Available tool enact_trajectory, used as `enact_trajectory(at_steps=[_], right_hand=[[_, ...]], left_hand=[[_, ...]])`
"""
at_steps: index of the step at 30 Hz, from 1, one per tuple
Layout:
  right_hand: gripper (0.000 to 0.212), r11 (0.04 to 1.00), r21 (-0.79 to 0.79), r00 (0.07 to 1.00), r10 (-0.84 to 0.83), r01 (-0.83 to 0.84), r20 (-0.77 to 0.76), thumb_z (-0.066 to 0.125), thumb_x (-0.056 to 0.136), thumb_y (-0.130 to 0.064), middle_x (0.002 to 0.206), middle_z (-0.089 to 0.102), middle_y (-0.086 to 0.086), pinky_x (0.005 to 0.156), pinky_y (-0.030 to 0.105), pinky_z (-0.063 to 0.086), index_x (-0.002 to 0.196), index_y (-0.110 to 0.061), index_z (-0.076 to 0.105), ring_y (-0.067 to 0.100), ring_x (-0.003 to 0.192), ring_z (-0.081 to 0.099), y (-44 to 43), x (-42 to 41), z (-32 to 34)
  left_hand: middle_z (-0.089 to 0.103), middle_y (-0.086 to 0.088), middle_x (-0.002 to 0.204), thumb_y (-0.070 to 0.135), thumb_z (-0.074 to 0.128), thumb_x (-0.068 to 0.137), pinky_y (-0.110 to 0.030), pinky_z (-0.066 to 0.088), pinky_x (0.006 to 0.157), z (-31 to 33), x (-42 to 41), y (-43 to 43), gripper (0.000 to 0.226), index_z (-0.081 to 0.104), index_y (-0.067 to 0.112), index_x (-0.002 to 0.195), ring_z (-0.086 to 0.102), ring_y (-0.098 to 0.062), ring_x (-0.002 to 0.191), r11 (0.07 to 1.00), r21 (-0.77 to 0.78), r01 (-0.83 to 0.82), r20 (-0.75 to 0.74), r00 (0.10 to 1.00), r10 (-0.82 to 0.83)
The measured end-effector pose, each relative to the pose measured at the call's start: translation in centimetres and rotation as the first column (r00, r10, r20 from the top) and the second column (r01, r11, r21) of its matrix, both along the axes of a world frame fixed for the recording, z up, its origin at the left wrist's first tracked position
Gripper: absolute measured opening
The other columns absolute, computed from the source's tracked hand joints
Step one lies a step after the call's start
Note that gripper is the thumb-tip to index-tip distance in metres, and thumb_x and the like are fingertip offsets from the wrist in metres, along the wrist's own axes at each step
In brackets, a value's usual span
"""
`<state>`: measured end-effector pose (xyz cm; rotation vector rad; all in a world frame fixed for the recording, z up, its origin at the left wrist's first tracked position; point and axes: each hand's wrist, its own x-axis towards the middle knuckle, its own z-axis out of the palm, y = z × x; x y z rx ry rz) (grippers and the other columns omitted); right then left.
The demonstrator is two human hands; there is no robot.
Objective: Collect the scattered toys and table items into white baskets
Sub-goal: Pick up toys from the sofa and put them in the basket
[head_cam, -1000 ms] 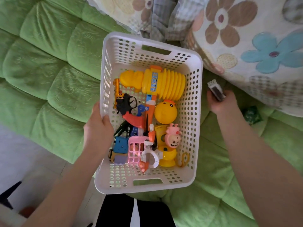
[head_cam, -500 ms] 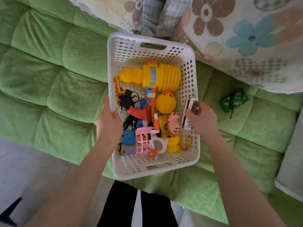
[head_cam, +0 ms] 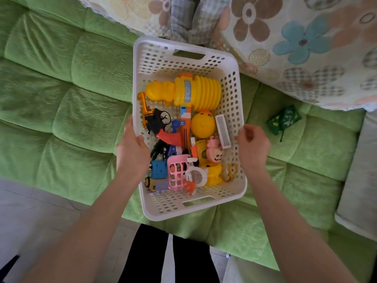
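Observation:
A white perforated basket point(head_cam: 234, 74) sits on the green sofa, filled with several toys: a big yellow squeaky hammer point(head_cam: 195, 90), a yellow ball point(head_cam: 203, 124), a pink pig figure point(head_cam: 214, 152), a pink grid piece point(head_cam: 177, 172). A small white rectangular item point(head_cam: 223, 131) lies inside against the right wall. My left hand point(head_cam: 131, 154) grips the basket's left rim. Just outside the right rim, my right hand point(head_cam: 253, 146) hovers with loosely curled fingers, holding nothing.
A small dark green patterned item point(head_cam: 284, 119) lies on the sofa cushion point(head_cam: 61, 94) to the right of the basket. A floral blanket point(head_cam: 295, 48) covers the sofa back. Grey floor tiles point(head_cam: 30, 217) and my black-clad legs point(head_cam: 151, 254) are below.
My right hand carried the white rectangular item from the right of the basket over its rim and let it go inside; the hand has drawn back outside the rim. The left hand kept its grip.

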<state>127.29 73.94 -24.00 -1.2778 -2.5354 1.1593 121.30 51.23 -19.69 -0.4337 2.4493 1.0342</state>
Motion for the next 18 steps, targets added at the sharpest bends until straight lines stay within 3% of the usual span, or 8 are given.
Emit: enact_trajectory(at_steps=[3, 5, 6, 8, 10, 13, 15, 18], right_hand=[[0.020, 0.940, -0.132, 0.946, -0.322, 0.313, -0.048, 0.050, 0.092, -0.009, 0.079, 0.065, 0.003, 0.061, 0.018, 0.053, 0.108, -0.003, 0.059, 0.007, 0.063, 0.063, 2.5, 0.6, -0.3], [0.027, 0.752, -0.394, 0.821, -0.570, 0.529, 0.015, 0.049, 0.092, -0.005, 0.083, 0.066, 0.006, 0.069, 0.022, 0.055, 0.117, 0.001, 0.055, 0.012, 0.070, 0.066, 4.7, 0.8, -0.8], [0.031, 0.668, -0.487, 0.795, -0.598, 0.562, 0.097, 0.049, 0.093, -0.007, 0.096, 0.067, 0.009, 0.076, 0.021, 0.053, 0.123, -0.001, 0.052, 0.017, 0.082, 0.067, 5.8, 0.9, -1.2], [0.043, 0.675, -0.452, 0.812, -0.497, 0.583, 0.304, 0.045, 0.097, -0.024, 0.127, 0.058, 0.006, 0.086, 0.020, 0.043, 0.136, -0.007, 0.039, 0.021, 0.114, 0.057, 7.8, 1.2, -2.5], [0.055, 0.737, -0.358, 0.813, -0.459, 0.574, 0.358, 0.040, 0.097, -0.039, 0.139, 0.048, 0.007, 0.090, 0.028, 0.040, 0.144, -0.012, 0.028, 0.027, 0.122, 0.049, 9.2, 1.3, -3.7], [0.059, 0.803, -0.405, 0.880, -0.288, 0.437, 0.378, 0.039, 0.097, -0.038, 0.145, 0.039, 0.016, 0.100, 0.035, 0.038, 0.145, -0.008, 0.022, 0.032, 0.126, 0.045, 9.8, 1.3, -3.9], [0.060, 0.704, -0.586, 0.910, -0.236, 0.402, 0.340, 0.036, 0.096, -0.030, 0.148, 0.029, 0.024, 0.112, 0.038, 0.030, 0.144, 0.003, 0.019, 0.036, 0.134, 0.034, 10.5, 1.1, -4.5], [0.050, 0.764, -0.530, 0.921, -0.221, 0.368, 0.322, 0.037, 0.096, -0.025, 0.140, 0.040, 0.020, 0.106, 0.037, 0.036, 0.140, -0.002, 0.029, 0.033, 0.129, 0.040, 11.4, 1.0, -5.1]], left_hand=[[0.051, 0.002, 0.095, 0.006, 0.034, 0.097, -0.015, 0.031, 0.044, 0.4, 0.0, 0.6, 0.052, 0.020, 0.022, 0.145, 0.049, -0.005, 0.057, 1.000, -0.020, -0.008, 0.002, 1.000, 0.008], [0.050, 0.000, 0.087, 0.006, 0.033, 0.097, -0.019, 0.031, 0.045, 0.6, 0.0, 1.2, 0.053, 0.018, 0.021, 0.146, 0.047, -0.009, 0.056, 0.999, -0.035, -0.011, 0.007, 1.000, 0.012], [0.051, -0.001, 0.083, 0.006, 0.033, 0.097, -0.023, 0.033, 0.047, 0.8, 0.1, 1.7, 0.054, 0.016, 0.021, 0.146, 0.049, -0.013, 0.057, 0.999, -0.039, -0.013, 0.005, 1.000, 0.013], [0.051, 0.001, 0.091, 0.006, 0.033, 0.098, -0.030, 0.040, 0.059, 1.0, 0.3, 2.7, 0.054, 0.015, 0.020, 0.147, 0.052, -0.019, 0.066, 0.999, -0.050, -0.018, -0.012, 1.000, 0.017], [0.051, -0.002, 0.102, 0.006, 0.034, 0.098, -0.032, 0.038, 0.066, 1.3, 0.4, 3.4, 0.054, 0.016, 0.019, 0.147, 0.051, -0.019, 0.075, 0.997, -0.069, -0.024, -0.027, 0.999, 0.023], [0.058, -0.015, 0.111, 0.007, 0.034, 0.098, -0.033, 0.038, 0.064, 1.5, 0.6, 3.9, 0.054, 0.015, 0.019, 0.147, 0.051, -0.019, 0.071, 0.994, -0.100, -0.042, -0.026, 0.999, 0.039], [0.057, -0.018, 0.120, 0.008, 0.034, 0.098, -0.032, 0.038, 0.061, 1.5, 0.6, 4.2, 0.053, 0.015, 0.019, 0.147, 0.052, -0.019, 0.071, 0.991, -0.122, -0.057, -0.022, 0.998, 0.055], [0.056, -0.017, 0.121, 0.008, 0.034, 0.098, -0.029, 0.040, 0.059, 1.4, 0.7, 4.4, 0.052, 0.018, 0.019, 0.146, 0.055, -0.019, 0.071, 0.988, -0.144, -0.061, -0.041, 0.998, 0.055]])
